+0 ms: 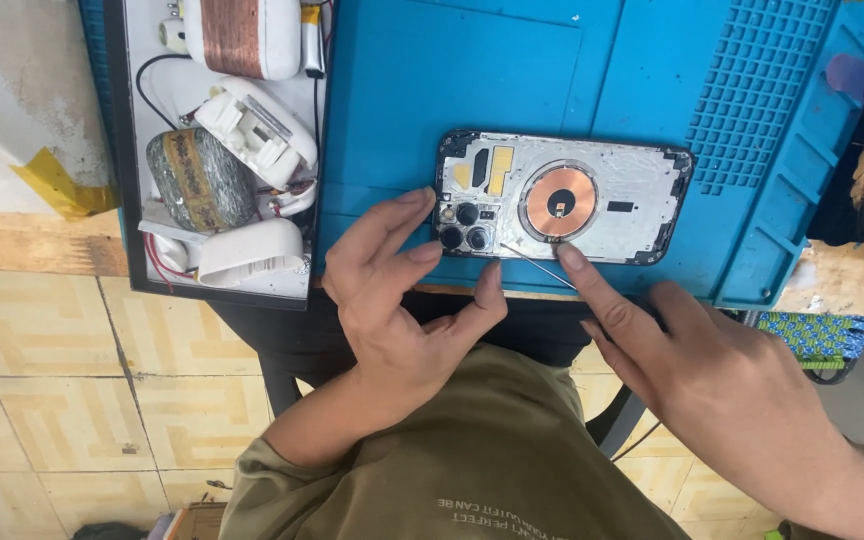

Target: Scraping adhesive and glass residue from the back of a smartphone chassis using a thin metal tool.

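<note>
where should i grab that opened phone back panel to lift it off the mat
Take the phone back panel by its two long edges, near the middle, coming from above. It lies flat on the blue mat, inside facing up, so a grip there likely avoids the copper coil and camera lenses. The left hand already touches the lens end.

Blue mat (432, 90) carries phone housing (632, 195), parts tray (122, 180).

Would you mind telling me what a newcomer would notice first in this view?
The opened phone back housing, with its copper coil ring, lies on the blue work mat. The left hand steadies its camera end while the right hand holds a thin metal tool against its lower edge.
</note>
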